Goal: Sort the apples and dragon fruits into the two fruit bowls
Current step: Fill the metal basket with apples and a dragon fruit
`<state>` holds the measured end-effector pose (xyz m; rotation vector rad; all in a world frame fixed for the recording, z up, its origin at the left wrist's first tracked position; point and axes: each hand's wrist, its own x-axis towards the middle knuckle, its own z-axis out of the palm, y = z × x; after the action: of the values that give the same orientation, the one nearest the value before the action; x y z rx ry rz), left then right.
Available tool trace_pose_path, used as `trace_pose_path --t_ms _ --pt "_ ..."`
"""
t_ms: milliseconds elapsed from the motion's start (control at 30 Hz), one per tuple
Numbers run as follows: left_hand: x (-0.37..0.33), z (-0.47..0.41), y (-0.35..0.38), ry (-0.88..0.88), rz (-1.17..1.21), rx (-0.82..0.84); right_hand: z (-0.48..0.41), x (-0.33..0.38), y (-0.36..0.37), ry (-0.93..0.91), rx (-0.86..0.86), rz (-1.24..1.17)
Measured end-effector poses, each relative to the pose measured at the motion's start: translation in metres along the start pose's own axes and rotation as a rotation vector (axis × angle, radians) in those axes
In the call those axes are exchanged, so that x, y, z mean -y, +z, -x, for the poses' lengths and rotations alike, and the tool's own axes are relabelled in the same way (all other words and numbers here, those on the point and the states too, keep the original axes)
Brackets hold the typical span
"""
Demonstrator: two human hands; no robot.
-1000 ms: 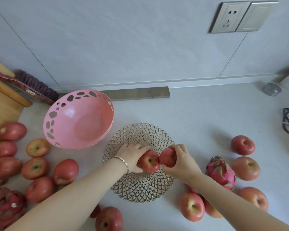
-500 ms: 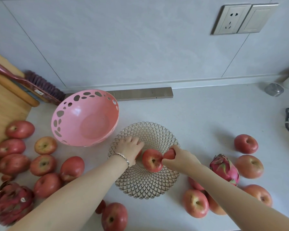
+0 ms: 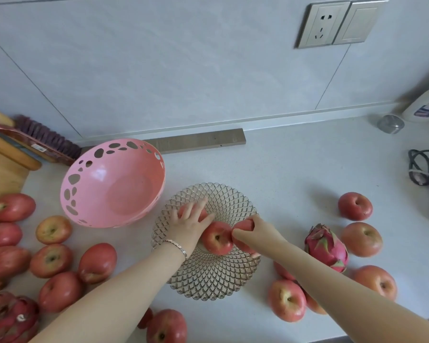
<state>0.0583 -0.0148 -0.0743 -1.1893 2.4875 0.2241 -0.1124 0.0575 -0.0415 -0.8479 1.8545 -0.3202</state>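
The clear lattice bowl (image 3: 208, 276) is serving as the reference point throughout. Well to its left, a cluster of loose apples (image 3: 51, 259) is lying on the tabletop (image 3: 295, 174), with one dragon fruit (image 3: 8, 318) at the frame's lower-left corner, partly cut off. Just left and behind the lattice bowl, the pink bowl (image 3: 89, 194) is sitting tilted and empty.

Inside the lattice bowl, the left hand (image 3: 191, 224) is resting over an apple at the far side; only a sliver of red is showing between the fingers, so whether the grip is closing on it or letting go cannot be told. A second apple (image 3: 217, 240) is lying free at the bowl's centre. The right hand (image 3: 254, 233) is holding a third apple (image 3: 243, 226) in a closed grip at the bowl's right side, touching the centre apple.

Judgement: both hands should be lowering their fruit until it is bearing on the lattice before opening, and seating it against the centre apple so nothing is rolling over the shallow rim.

To the right of the lattice bowl, another dragon fruit (image 3: 326, 246) and more apples are waiting. The right forearm is hiding parts of several of them.
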Motion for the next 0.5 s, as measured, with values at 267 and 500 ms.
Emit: trace_pose_path --t_ms 267,500 --pt "0.001 0.003 0.005 0.082 0.17 0.191 -0.025 -0.009 0.021 0.196 0.078 -0.581" --pt "-0.001 0.008 0.003 0.14 0.093 0.073 -0.028 -0.009 0.028 0.198 0.079 -0.695"
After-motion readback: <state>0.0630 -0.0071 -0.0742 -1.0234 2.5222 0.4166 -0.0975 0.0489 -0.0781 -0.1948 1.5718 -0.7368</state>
